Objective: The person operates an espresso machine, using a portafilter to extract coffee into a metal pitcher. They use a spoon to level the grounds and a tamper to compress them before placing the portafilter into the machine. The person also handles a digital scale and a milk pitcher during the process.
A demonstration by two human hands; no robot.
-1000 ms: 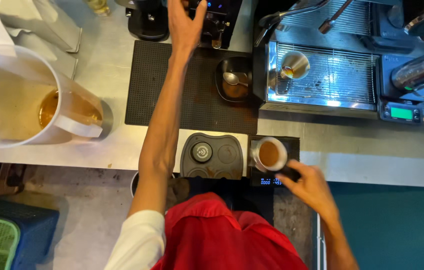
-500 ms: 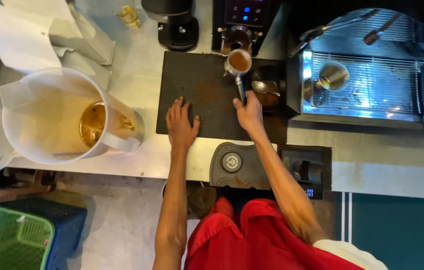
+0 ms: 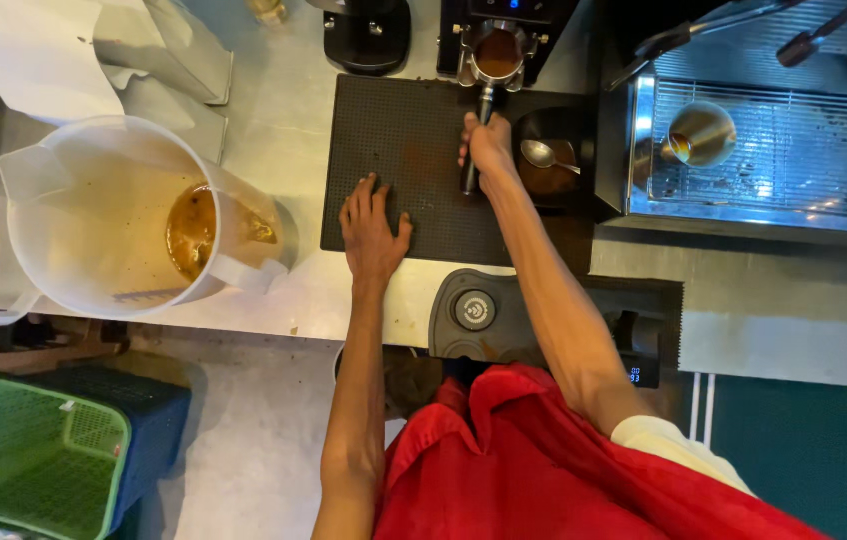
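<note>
My right hand (image 3: 489,148) grips the black handle of a portafilter (image 3: 497,52), whose basket of brown coffee grounds sits under the black grinder (image 3: 514,12) at the far edge of the counter. My left hand (image 3: 374,225) lies flat, fingers spread, on the black rubber mat (image 3: 414,130) and holds nothing. Just right of my right hand a metal spoon (image 3: 547,154) rests in a dark tray (image 3: 554,170).
A large white plastic jug (image 3: 114,215) with some brown liquid stands at the left. At the right sits an espresso machine's drip grate (image 3: 774,150) with a small metal cup (image 3: 701,134). A tamping station (image 3: 479,312) and a scale (image 3: 639,345) are near the counter's front edge. A green basket (image 3: 34,455) is on the floor.
My right hand has pushed the portafilter farther away, up under the grinder. My left hand stays flat on the mat. The view has shifted slightly.
</note>
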